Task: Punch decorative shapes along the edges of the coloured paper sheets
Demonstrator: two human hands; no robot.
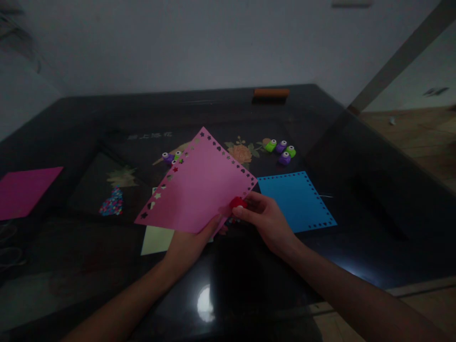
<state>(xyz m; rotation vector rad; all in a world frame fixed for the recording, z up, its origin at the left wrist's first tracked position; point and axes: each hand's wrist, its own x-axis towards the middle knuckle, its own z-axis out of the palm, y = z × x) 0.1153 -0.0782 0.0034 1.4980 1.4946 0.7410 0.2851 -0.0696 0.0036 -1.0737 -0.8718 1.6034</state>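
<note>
A pink sheet of paper [199, 190], with small stars, hearts and other shapes cut along its edges, is held up at a slant. My left hand [192, 242] grips its lower edge, thumb on top and fingers behind. My right hand [265, 218] is closed around a red paper punch [238, 204] at the sheet's lower right edge. Under the pink sheet lies a pale green sheet [156, 241], mostly covered. To the right, a blue sheet [295, 202] with punched edges rests on the table. Some small confetti shows just below the red punch.
Green and purple punches [284, 158] stand at the back right; more punches [167, 157] sit behind the pink sheet. A confetti heap [112, 203] and a magenta sheet [26, 192] lie left. A brown roll [271, 93] is at the dark table's [221, 107] far edge.
</note>
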